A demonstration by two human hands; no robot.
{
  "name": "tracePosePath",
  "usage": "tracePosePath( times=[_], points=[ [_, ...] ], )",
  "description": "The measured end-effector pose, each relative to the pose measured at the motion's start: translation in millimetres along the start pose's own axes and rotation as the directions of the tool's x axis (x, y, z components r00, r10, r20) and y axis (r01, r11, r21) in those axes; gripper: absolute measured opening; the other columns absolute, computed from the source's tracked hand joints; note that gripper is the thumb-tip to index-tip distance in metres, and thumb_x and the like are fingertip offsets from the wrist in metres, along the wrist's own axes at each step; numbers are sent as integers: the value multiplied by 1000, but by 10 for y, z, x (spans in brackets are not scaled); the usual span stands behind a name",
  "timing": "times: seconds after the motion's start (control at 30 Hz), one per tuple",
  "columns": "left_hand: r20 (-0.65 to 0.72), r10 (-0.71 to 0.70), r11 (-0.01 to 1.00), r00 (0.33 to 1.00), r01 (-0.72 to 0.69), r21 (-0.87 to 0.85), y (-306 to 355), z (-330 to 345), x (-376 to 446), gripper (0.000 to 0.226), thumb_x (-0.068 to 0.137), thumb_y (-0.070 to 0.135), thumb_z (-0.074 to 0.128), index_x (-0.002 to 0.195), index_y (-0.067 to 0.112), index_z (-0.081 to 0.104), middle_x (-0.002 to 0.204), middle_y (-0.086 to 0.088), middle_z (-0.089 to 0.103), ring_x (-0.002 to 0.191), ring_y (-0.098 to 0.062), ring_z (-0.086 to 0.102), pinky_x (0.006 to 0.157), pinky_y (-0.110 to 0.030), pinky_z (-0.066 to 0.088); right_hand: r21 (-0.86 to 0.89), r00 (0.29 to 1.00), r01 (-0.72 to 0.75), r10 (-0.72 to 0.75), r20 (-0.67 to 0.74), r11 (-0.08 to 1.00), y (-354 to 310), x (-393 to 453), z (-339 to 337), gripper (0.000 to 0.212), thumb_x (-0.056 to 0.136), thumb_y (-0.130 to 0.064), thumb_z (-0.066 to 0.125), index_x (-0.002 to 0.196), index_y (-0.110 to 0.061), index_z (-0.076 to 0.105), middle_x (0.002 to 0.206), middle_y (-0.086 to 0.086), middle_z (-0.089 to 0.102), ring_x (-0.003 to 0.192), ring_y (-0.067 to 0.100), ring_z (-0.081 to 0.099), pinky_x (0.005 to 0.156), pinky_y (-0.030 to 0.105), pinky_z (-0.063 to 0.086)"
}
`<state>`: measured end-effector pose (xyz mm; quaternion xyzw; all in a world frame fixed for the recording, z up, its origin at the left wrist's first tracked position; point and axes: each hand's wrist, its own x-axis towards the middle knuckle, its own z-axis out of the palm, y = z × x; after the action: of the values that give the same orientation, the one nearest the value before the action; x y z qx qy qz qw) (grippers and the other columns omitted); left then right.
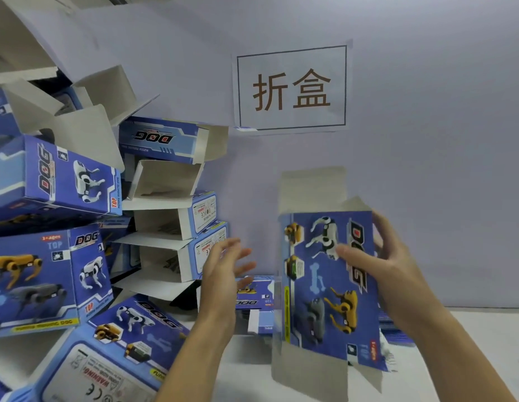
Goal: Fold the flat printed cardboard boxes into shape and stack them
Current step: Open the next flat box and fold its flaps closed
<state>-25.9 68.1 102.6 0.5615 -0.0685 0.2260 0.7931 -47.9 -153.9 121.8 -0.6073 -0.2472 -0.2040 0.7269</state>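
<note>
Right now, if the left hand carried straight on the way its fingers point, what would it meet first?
Probably the blue box that the right hand holds upright: the left hand is open, fingers aimed up and right towards its left edge. Depth is unclear, so it might pass behind.

A white table (470,323) carries everything and meets a pale wall at its far edge. On its left side lies a heap of folded blue printed boxes (52,274), tumbled and stacked, many with grey flaps open toward the right. Near the far edge at the middle, a low stack of flat boxes (257,294) lies on the surface. More flat blue cardboard (394,333) lies to the right.
</note>
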Motion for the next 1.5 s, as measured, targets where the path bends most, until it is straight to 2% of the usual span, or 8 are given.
tracePosePath(
  times=[0.23,0.43,0.6,0.77,0.97,1.13,1.33,1.5],
  points=[
    [229,211,964,950,-241,112,115,131,-140,45,78,68,47,122,63,48,128,35,46,118,13,45,85,-16,40,-74,977,26,-10,214,997,152,-72,247,67,70,-18,83,125,-44,55,127,2,64,99,31,72,74,46,62],
    [161,220,969,962,-235,77,76,117,-134,46,73,65,57,117,50,58,134,11,58,119,-14,61,94,-39,55,53,959,-24,8,282,998,199,-98,334,71,69,-22,84,129,-45,54,129,5,65,105,34,70,76,46,61],
    [105,257,960,961,-267,88,91,125,-186,46,81,68,51,94,26,60,87,-25,55,83,-27,55,76,-53,48,-66,979,-5,18,203,998,230,-99,372,59,79,-9,81,119,-48,62,132,4,61,101,28,72,71,44,62],
    [91,216,970,972,-225,97,90,161,-213,39,99,47,49,80,14,50,84,-36,47,75,-32,48,69,-46,39,-174,988,-17,43,148,985,240,-100,334,53,80,-4,78,115,-39,59,127,2,62,97,24,73,64,42,62],
    [52,194,973,980,-199,117,60,182,-186,22,101,12,39,84,15,52,80,-26,56,71,-41,50,64,-50,45,-143,977,-104,128,171,984,102,-72,347,33,95,-56,47,113,-32,60,89,6,72,79,17,72,67,27,56],
    [87,128,985,988,-137,109,115,204,-190,16,94,19,42,87,26,55,92,-27,56,78,-37,54,65,-47,41,-75,988,-155,156,-2,985,169,-13,457,8,102,-21,43,99,-22,51,55,-3,60,48,14,60,43,26,46],
    [69,137,987,988,-142,76,109,221,-210,25,98,11,41,107,34,47,114,-26,56,80,-34,55,67,-46,43,-9,981,-188,187,-52,982,229,24,448,22,98,-12,45,107,-33,47,59,-7,63,50,13,61,46,28,50],
    [97,165,979,981,-175,102,102,228,-224,32,100,8,40,117,35,45,97,2,54,85,-31,55,70,-44,46,-29,981,-169,165,-105,985,231,9,430,23,99,-16,48,111,-36,48,80,3,65,57,15,65,53,31,53]
  ],
)
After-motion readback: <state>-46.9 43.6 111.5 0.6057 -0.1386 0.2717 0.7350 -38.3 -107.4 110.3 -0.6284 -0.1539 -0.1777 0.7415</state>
